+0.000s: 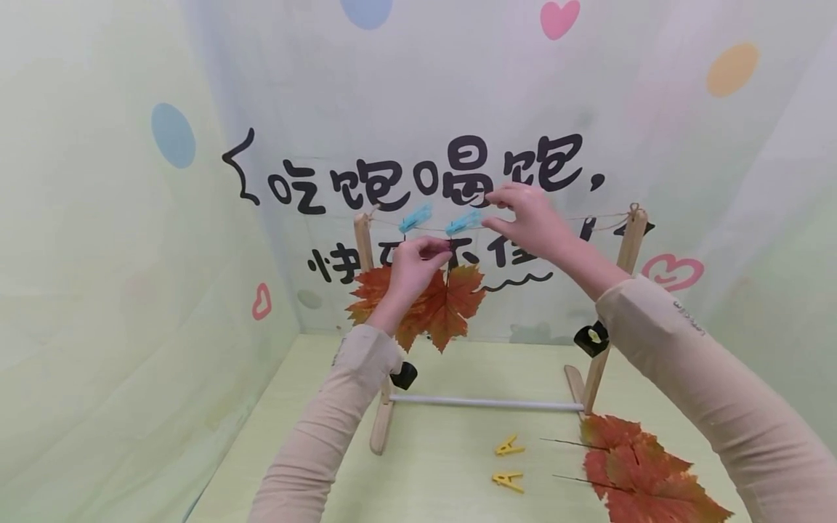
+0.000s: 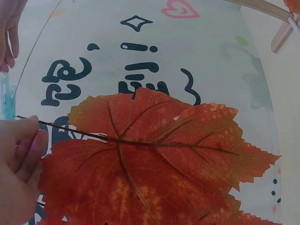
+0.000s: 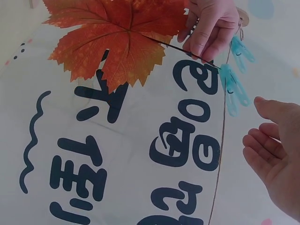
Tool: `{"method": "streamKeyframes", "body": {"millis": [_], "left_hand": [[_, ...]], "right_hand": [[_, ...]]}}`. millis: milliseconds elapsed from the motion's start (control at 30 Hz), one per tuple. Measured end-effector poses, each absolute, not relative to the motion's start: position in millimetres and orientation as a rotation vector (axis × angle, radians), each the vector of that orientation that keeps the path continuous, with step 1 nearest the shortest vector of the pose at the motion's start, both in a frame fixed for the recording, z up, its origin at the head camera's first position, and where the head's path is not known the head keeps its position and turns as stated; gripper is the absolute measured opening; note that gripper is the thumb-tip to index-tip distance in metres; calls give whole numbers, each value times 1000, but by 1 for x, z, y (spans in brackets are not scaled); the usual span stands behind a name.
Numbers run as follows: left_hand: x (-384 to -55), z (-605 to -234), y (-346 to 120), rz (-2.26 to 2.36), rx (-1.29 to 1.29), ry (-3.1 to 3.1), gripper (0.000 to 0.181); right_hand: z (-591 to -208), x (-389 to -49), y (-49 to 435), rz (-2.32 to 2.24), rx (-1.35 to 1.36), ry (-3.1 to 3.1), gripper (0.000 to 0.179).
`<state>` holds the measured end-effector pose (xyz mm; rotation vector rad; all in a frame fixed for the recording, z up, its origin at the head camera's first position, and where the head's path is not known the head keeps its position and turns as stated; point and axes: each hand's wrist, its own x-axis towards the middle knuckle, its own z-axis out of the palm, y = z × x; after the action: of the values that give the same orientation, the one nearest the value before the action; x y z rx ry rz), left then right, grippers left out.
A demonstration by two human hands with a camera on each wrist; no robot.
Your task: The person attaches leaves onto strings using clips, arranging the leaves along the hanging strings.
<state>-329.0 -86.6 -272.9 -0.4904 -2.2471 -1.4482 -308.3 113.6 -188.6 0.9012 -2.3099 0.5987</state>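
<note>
My left hand (image 1: 418, 267) pinches the thin dark stem (image 2: 70, 128) of a red-orange maple leaf (image 1: 453, 309) between thumb and fingers. The top of that stem meets a light-blue clothespin (image 1: 463, 222) clipped on a twine line (image 3: 217, 180). Just right of this clothespin is my right hand (image 1: 532, 221), its fingers parted and relaxed, apart from the clothespin and holding nothing. To the left, a second blue clothespin (image 1: 415, 218) sits on the line above another maple leaf (image 1: 373, 294), which my left hand and forearm partly cover.
The twine runs between two wooden posts (image 1: 631, 247) joined low down by a white rod (image 1: 484, 402). On the table (image 1: 451, 465) lie two yellow clothespins (image 1: 508, 446) and, at the right front, overlapping maple leaves (image 1: 644, 465) with stems pointing left. A printed cloth hangs behind.
</note>
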Motion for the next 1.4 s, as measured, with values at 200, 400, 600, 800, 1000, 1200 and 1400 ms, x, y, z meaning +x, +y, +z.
{"method": "streamKeyframes", "body": {"millis": [200, 400, 600, 800, 1000, 1200, 1400], "left_hand": [[-322, -273, -92, -1436, -501, -2173, 18], [-312, -273, -95, -1446, -548, -2133, 17], [-301, -283, -96, -1478, -616, -2152, 17], [-291, -299, -94, -1484, -680, -2191, 21], [-286, -316, -93, -1487, -704, -2235, 22], [-280, -340, -89, -1501, -721, -2335, 23], [-276, -361, -83, -1566, -735, -2340, 22]], "right_hand": [[-193, -299, 123, 597, 922, -2305, 33], [-207, -289, 135, 594, 960, -2311, 35], [-236, -282, 146, 624, 958, -2336, 36], [-266, -277, 159, 640, 938, -2351, 38], [-293, -269, 173, 641, 926, -2384, 38], [-321, -262, 189, 652, 869, -2468, 39], [-338, -261, 200, 700, 809, -2514, 40]]}}
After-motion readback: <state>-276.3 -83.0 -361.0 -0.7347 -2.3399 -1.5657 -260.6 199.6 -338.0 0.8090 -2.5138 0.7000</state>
